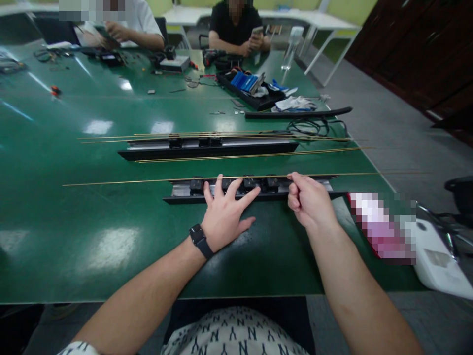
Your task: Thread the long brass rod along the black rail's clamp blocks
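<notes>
The brass-coloured rod [266,176] is pinched by the right hand [310,199] along the far edge of the channel [275,196]; left of that grip, black blocks [272,184] are partly covered by the left hand [223,217], splayed and unclosed.

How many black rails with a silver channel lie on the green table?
2: the near rail, partly covered by the left hand and right hand, and the far rail, beyond it. No sign of another hidden one.
</notes>
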